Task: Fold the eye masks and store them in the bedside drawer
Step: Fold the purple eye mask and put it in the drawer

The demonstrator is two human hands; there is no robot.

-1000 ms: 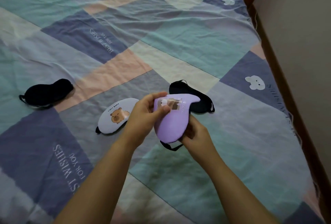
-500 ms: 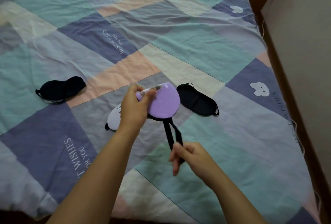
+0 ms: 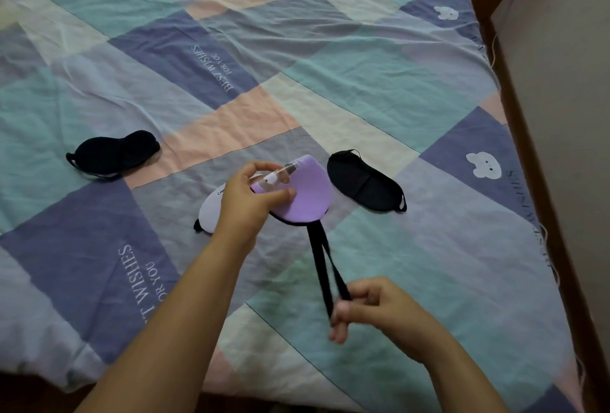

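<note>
Purple eye mask (image 3: 303, 194), folded in half, is pinched in the left hand (image 3: 251, 201) above the bed (image 3: 330, 49), near its right edge. The right hand (image 3: 373, 310) is closed on the mask's black strap (image 3: 325, 264), drawn taut. On the quilt lie two black masks (image 3: 112, 153) (image 3: 364, 183) and a white mask (image 3: 211, 211), seemingly printed, mostly hidden behind the left hand.

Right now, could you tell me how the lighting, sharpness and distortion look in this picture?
Head view: soft, dim, even light, no glare; faint shadows under the purple eye mask; the right hand is slightly motion-blurred at its fingers; wide-angle bowing curves the bed edge on the right.
</note>
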